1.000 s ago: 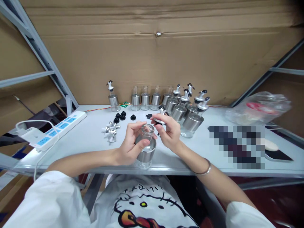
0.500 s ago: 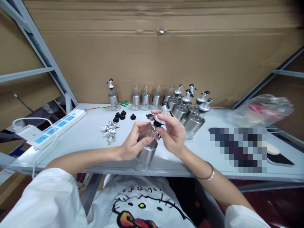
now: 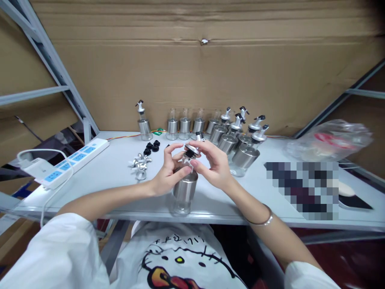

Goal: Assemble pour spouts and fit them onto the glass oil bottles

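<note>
A glass bottle with a steel sleeve (image 3: 185, 188) stands at the table's front edge, directly before me. My left hand (image 3: 169, 172) is closed round its neck, thumb across the front. In my right hand (image 3: 214, 163) I grip a silver pour spout (image 3: 191, 150) with a black stopper, which sits at the bottle's mouth. How deep the stopper is in the neck cannot be made out. To the left lie several black stoppers (image 3: 152, 147) and a small pile of silver spout parts (image 3: 140, 165).
Several open sleeved bottles (image 3: 184, 125) line the cardboard wall. Several bottles with spouts (image 3: 245, 154) stand right of them, and one spouted bottle (image 3: 144, 126) at back left. A power strip (image 3: 72, 162) lies left, a plastic bag (image 3: 329, 140) right.
My right hand has brought the spout left and onto the bottle's mouth. The bottle now stands more upright, with my left hand still at its neck.
</note>
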A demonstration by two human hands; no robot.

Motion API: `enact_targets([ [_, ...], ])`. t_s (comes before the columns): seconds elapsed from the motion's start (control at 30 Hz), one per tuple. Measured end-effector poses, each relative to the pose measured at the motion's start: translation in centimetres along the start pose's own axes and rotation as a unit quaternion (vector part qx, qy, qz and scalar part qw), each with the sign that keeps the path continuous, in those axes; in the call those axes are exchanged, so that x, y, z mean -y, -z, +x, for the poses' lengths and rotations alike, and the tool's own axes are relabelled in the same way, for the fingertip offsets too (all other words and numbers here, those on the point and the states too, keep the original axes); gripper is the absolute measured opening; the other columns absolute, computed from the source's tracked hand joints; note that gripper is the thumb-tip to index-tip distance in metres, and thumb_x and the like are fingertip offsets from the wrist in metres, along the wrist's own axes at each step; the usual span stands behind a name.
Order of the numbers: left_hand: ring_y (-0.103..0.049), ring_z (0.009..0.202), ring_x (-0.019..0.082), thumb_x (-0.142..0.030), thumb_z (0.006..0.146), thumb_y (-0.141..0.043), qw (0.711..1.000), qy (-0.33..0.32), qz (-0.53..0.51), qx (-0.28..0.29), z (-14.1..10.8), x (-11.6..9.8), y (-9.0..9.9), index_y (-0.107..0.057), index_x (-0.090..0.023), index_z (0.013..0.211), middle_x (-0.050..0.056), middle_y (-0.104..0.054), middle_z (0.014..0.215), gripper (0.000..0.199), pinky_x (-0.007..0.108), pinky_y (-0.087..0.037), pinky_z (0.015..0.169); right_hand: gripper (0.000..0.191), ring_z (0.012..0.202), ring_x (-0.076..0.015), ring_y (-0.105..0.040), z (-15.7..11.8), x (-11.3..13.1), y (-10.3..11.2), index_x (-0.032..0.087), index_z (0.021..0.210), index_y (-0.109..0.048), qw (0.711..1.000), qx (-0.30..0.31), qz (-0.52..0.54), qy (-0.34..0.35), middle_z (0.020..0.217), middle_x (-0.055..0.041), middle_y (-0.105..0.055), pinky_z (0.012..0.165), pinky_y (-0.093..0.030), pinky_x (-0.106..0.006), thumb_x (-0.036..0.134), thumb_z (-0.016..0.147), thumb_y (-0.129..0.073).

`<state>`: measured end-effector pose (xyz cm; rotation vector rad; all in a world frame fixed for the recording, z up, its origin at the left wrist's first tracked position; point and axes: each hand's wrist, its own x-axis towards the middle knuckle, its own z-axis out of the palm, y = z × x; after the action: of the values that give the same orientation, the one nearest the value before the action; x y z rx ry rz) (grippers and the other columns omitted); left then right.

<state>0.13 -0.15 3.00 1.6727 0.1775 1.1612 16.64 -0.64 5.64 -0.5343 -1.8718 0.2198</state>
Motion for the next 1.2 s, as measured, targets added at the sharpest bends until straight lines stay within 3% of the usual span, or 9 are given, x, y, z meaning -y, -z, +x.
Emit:
enact_targets([
  [0.27,-0.062,0.112,0.022,-0.038,0.09,-0.057,0.998,0.065,-0.005,0.019,0.3,-0.5,0.4,-0.018,-0.038,0.138,0.006,-0.063,0.116,0.061,0.044,-0.051,0.095,0.037,0.098,-0.021,-0.065,-0.1,-0.6,0.0,0.026,0.125,-0.054,0.998,0.044,0.027,-0.034,0.115,-0.0081,-0.064,0.084,-0.054,-0.038,0.034,0.09,-0.056],
  [0.47,-0.07,0.078,0.016,-0.043,0.085,-0.063,0.986,0.15,-0.071,-0.028,-0.3,-0.2,0.1,-0.022,-0.032,0.126,0.003,-0.062,0.109,0.06,0.039,-0.059,0.077,0.032,0.097,-0.0189,-0.066,-0.3,-1.4,-0.2,0.025,0.122,-0.059,0.995,0.088,-0.026,-0.044,0.115,-0.0066,-0.068,0.083,-0.055,-0.033,0.034,0.092,-0.051],
  [0.57,-0.071,0.075,0.016,-0.044,0.082,-0.067,0.98,0.177,-0.079,-0.05,-0.4,-0.1,0.0,-0.024,-0.029,0.117,0.001,-0.061,0.103,0.058,0.036,-0.059,0.072,0.029,0.096,-0.0185,-0.067,-0.3,-1.4,-0.2,0.025,0.118,-0.061,0.994,0.093,-0.025,-0.048,0.112,-0.0049,-0.07,0.082,-0.055,-0.032,0.034,0.093,-0.05],
  [0.8,-0.069,0.078,0.012,-0.04,0.079,-0.071,0.98,0.163,-0.091,-0.073,-0.3,-0.5,-0.1,-0.027,-0.026,0.106,-0.002,-0.059,0.1,0.054,0.033,-0.059,0.073,0.024,0.1,-0.0206,-0.067,-0.3,-0.8,-0.3,0.023,0.113,-0.063,0.996,0.064,-0.013,-0.056,0.108,-0.005,-0.072,0.079,-0.056,-0.032,0.029,0.091,-0.054],
  [1.0,-0.068,0.077,0.011,-0.038,0.082,-0.069,0.988,0.123,-0.068,-0.056,-0.3,-0.4,0.0,-0.029,-0.025,0.1,-0.002,-0.059,0.099,0.046,0.029,-0.058,0.072,0.022,0.091,-0.0155,-0.068,-0.5,-0.8,-0.7,0.024,0.11,-0.064,0.999,0.027,0.002,-0.018,0.105,-0.0029,-0.073,0.08,-0.054,-0.028,0.024,0.09,-0.056],
  [1.2,-0.069,0.08,0.012,-0.039,0.084,-0.065,0.99,0.123,-0.061,-0.042,-0.3,-0.4,0.1,-0.026,-0.023,0.096,-0.002,-0.061,0.093,0.043,0.027,-0.057,0.072,0.021,0.081,-0.0154,-0.068,-0.6,-0.6,-0.6,0.025,0.108,-0.068,0.998,0.031,0.007,-0.057,0.095,-0.0029,-0.074,0.071,-0.054,-0.027,0.027,0.09,-0.057],
])
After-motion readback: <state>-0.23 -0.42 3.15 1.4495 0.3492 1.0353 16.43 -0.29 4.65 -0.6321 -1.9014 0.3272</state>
